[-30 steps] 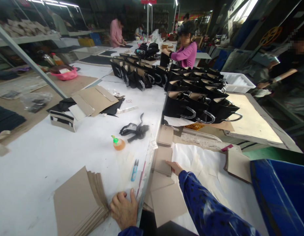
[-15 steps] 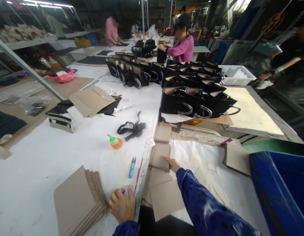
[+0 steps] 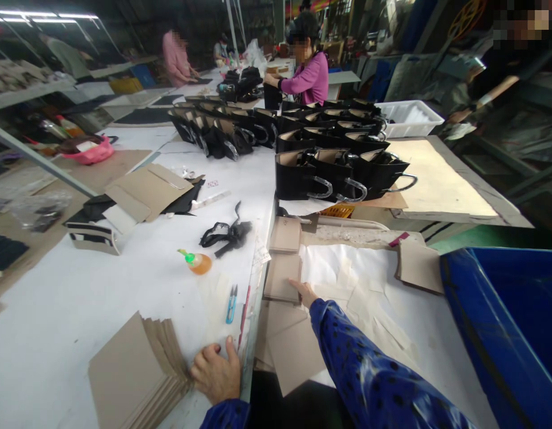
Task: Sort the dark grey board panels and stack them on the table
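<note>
My left hand [image 3: 217, 370] rests on the white table with its fingers loosely bent and thumb apart. Its fingertips touch the edge of a fanned stack of beige sheets [image 3: 126, 372]. My right hand [image 3: 306, 293] reaches forward, index finger stretched out onto a small pile of beige pieces [image 3: 280, 277]; its other fingers are partly hidden. Beyond that pile lies another beige pile [image 3: 285, 233]. Nearer me, larger loose beige sheets [image 3: 296, 354] overlap under my right forearm. Blue thread snips [image 3: 232, 305] lie on the table ahead of my left hand.
An orange bottle with a green nozzle [image 3: 196, 262] and black strips [image 3: 226, 235] lie farther up the table. Black handbags [image 3: 298, 179] stand in rows beyond. At right are a blue bin [image 3: 464, 304] and beige pieces [image 3: 419, 265]. A co-worker in purple [image 3: 314, 77] works behind the bags.
The view has turned slightly, so the surroundings sit farther left and a little higher in the picture. Both hands keep their places at the beige stacks.
</note>
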Demonstrator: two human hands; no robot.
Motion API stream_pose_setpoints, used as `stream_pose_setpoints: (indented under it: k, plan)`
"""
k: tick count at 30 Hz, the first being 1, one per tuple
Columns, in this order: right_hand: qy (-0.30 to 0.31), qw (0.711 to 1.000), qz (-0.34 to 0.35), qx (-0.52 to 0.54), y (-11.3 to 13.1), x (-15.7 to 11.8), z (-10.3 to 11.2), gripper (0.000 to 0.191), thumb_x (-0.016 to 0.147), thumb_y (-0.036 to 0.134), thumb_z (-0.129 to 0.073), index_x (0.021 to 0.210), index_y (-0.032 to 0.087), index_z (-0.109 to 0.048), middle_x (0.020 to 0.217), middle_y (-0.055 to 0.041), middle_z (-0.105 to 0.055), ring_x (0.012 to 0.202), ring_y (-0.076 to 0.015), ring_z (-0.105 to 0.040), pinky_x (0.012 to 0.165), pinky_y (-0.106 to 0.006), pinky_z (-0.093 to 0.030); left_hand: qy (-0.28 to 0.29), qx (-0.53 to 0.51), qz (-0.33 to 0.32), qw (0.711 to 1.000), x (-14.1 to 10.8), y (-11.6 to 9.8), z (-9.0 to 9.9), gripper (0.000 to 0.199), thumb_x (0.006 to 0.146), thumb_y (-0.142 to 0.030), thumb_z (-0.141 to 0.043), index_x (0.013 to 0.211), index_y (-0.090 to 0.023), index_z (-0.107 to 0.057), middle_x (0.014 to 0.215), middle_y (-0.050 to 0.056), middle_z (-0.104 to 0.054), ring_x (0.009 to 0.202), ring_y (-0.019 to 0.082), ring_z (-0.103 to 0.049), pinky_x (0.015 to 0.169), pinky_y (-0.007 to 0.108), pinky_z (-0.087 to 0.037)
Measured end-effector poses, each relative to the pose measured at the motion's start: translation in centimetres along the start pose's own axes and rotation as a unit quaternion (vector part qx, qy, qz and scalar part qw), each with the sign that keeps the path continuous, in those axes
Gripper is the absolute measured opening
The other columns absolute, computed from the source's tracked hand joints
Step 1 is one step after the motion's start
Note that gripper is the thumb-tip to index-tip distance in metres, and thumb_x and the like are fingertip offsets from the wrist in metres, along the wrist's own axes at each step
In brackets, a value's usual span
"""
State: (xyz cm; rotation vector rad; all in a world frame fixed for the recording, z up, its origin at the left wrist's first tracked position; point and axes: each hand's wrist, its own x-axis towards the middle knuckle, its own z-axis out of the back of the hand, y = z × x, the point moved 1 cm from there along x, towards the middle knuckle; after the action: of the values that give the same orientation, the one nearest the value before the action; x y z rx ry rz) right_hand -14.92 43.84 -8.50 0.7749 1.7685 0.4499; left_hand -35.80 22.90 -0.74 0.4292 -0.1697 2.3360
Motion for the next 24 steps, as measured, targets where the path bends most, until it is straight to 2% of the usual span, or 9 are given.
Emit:
stream_pose_setpoints:
  k: [5, 9, 12, 15, 19, 24]
  plan:
    - [0.011, 0.999, -0.038, 0.024, -1.0, 0.3, 2.0, 0.024, 0.095, 0.032, -0.064, 0.111, 0.014, -0.065, 0.109, -0.0065, -0.069, 0.092, -0.0179, -0.068, 0.082, -0.038, -0.059, -0.006, -0.001, 0.002, 1.000, 0.0, 0.1, -0.1, 0.041, 0.093, -0.055, -0.049, 0.089, -0.016, -0.061, 0.092, 0.012, -0.059, 0.087, 0.030, -0.053, 0.065, 0.035, -0.035]
    - [-0.001, 0.997, 0.003, 0.078, -2.5, -1.3, 4.4, 0.025, 0.092, 0.030, -0.068, 0.111, 0.015, -0.066, 0.104, -0.0050, -0.074, 0.089, -0.0178, -0.071, 0.084, -0.038, -0.058, 0.002, -0.009, 0.009, 1.000, 0.0, 0.1, -0.1, 0.039, 0.093, -0.053, -0.050, 0.090, -0.016, -0.061, 0.093, 0.012, -0.058, 0.088, 0.029, -0.052, 0.066, 0.035, -0.035]
    - [-0.025, 0.991, 0.051, 0.123, -2.8, -2.4, 6.0, 0.034, 0.080, 0.034, -0.077, 0.110, 0.023, -0.066, 0.102, -0.0012, -0.077, 0.094, -0.0195, -0.072, 0.089, -0.036, -0.058, 0.013, -0.016, 0.013, 1.000, 0.0, 0.0, 0.0, 0.038, 0.093, -0.053, -0.052, 0.091, -0.016, -0.061, 0.094, 0.012, -0.058, 0.089, 0.029, -0.051, 0.067, 0.035, -0.035]
    - [-0.033, 0.985, 0.081, 0.148, -1.5, -2.8, 7.2, 0.043, 0.071, 0.040, -0.083, 0.108, 0.026, -0.067, 0.104, -0.0011, -0.078, 0.100, -0.0236, -0.072, 0.092, -0.038, -0.059, 0.023, -0.021, 0.022, 0.999, -0.1, -0.1, 0.0, 0.037, 0.093, -0.052, -0.052, 0.091, -0.016, -0.061, 0.095, 0.011, -0.058, 0.091, 0.030, -0.051, 0.068, 0.035, -0.035]
    - [-0.031, 0.984, 0.095, 0.149, 1.7, -3.3, 8.1, 0.039, 0.066, 0.047, -0.083, 0.096, 0.025, -0.070, 0.097, -0.0046, -0.078, 0.098, -0.0286, -0.073, 0.091, -0.045, -0.060, 0.037, -0.034, 0.026, 0.998, -0.1, -0.1, 0.1, 0.036, 0.093, -0.051, -0.052, 0.091, -0.016, -0.061, 0.094, 0.011, -0.058, 0.091, 0.029, -0.051, 0.069, 0.035, -0.035]
    - [-0.007, 0.982, 0.144, 0.123, 5.1, -4.9, 7.4, 0.038, 0.062, 0.050, -0.084, 0.087, 0.026, -0.070, 0.085, -0.0041, -0.078, 0.091, -0.0310, -0.074, 0.092, -0.051, -0.060, 0.051, -0.053, 0.033, 0.997, 0.1, -0.1, 0.5, 0.035, 0.093, -0.049, -0.052, 0.090, -0.016, -0.060, 0.094, 0.011, -0.057, 0.091, 0.029, -0.051, 0.072, 0.037, -0.037]
